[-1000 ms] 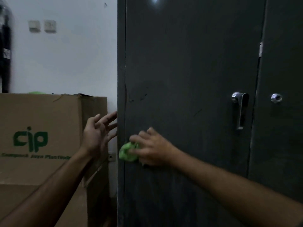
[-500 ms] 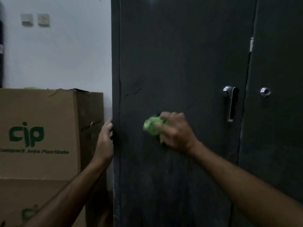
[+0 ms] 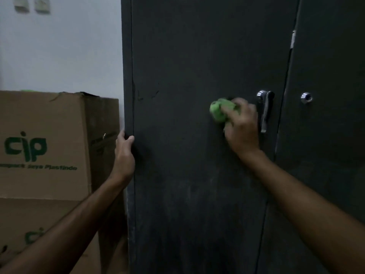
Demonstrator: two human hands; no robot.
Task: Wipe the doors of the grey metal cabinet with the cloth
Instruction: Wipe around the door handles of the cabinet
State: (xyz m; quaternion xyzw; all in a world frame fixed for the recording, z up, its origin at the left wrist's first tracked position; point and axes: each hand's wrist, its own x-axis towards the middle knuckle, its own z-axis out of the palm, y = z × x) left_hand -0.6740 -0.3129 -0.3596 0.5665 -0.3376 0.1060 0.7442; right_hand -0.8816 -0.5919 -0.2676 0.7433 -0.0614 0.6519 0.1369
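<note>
At three o'clock, beside the handle [image 3: 265,109], the right hand [image 3: 242,128] bunches the cloth [image 3: 219,111] — soft, light, best gripped wadded; the left hand [image 3: 124,153] grips the cabinet [image 3: 127,76] edge at nine.

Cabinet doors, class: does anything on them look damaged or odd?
Yes. The left door has dark scuff marks near its left edge, and a pale torn strip sits on the seam between the doors.
</note>
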